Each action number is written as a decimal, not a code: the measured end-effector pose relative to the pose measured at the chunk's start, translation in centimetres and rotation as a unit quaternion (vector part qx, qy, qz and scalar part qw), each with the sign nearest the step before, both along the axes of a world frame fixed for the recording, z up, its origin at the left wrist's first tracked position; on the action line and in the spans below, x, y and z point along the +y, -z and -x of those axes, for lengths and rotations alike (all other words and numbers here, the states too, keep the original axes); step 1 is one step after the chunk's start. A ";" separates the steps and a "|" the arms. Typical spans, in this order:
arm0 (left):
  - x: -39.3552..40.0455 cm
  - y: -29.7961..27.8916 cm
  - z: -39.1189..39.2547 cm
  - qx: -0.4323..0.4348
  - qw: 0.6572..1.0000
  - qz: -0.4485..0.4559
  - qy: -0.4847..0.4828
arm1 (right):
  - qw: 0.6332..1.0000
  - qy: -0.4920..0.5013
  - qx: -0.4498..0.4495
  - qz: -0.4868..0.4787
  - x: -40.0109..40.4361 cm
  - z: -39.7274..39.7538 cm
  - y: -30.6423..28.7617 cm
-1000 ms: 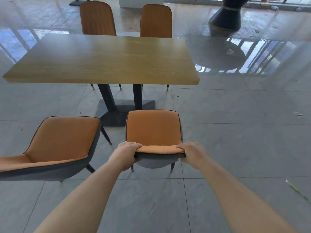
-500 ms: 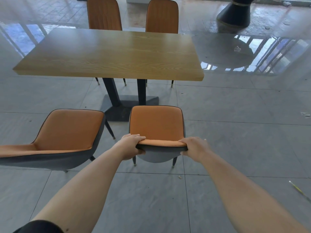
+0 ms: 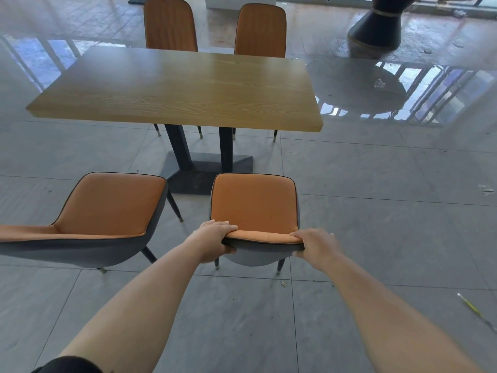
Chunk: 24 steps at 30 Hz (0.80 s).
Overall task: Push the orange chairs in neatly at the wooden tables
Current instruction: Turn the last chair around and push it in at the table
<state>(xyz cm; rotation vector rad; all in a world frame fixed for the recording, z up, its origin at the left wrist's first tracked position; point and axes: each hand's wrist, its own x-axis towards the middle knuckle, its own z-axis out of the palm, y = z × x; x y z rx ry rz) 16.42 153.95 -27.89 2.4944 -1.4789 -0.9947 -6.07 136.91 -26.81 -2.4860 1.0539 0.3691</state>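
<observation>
Both hands clamped on the backrest top — my left hand (image 3: 215,242) wraps the left corner, fingers curled over the orange edge and thumb tucked under the grey shell; my right hand (image 3: 314,244) does the same at the right corner, fingers closed tight over the rim. Nothing loose here, a full two-handed hold on the near-right chair (image 3: 255,208).

I read this as the push-in step for this chair, not yet finished: its seat sits just ahead of the grip and short of the table edge, front rim about level with the dark pedestal base (image 3: 209,168). Next move, I judge, calls for a straight, even shove forward from both hands so the seat slides under squarely, front legs passing beside the base rather than into it.

Off to the left of the grip, a second orange chair (image 3: 107,208) stands angled and pulled out, waiting its turn. Beyond the grip, the wooden table (image 3: 177,87) stretches wide. Farthest out, two orange chairs (image 3: 170,25) (image 3: 260,29) sit tucked at its far side.
</observation>
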 end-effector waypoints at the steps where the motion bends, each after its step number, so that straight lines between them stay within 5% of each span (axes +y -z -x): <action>1: 0.1 0.0 0.1 -0.001 1.000 0.001 -0.001 | 1.000 -0.001 0.002 -0.001 0.1 0.1 -0.1; 24: 1.2 -0.6 1.7 -0.003 1.000 -0.014 -0.011 | 1.000 -0.008 0.014 0.012 1.3 1.1 -0.1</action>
